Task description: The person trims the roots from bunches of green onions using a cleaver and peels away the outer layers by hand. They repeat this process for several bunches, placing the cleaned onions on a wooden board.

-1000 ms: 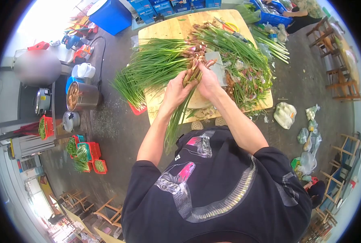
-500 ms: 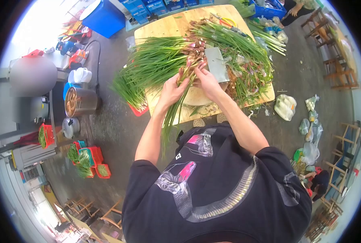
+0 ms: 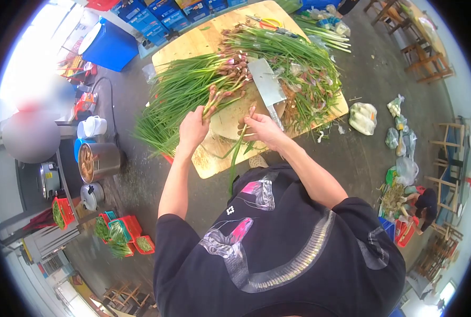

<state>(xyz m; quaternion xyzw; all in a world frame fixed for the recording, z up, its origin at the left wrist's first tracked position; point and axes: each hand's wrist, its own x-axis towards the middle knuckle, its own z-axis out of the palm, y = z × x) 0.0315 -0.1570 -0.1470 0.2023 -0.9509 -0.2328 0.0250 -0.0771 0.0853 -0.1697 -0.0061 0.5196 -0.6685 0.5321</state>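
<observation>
Basically, wooden table on top, spring onion pile across its left part, leaves pointing left, reddish root ends toward the middle. Loose heap of leafy scraps on the right. Round chopping board at the near side, between pile and scraps. Cleaver lies at the board's right, handle close to the right hand. Left hand has fingers closed round a small spring onion bunch, bulbs up, beside the pile. Right hand pinches a thin spring onion stalk between thumb and fingers, leaves hanging down, apart from the left hand. Yellow-and-red-handled scissors at the far edge.
</observation>
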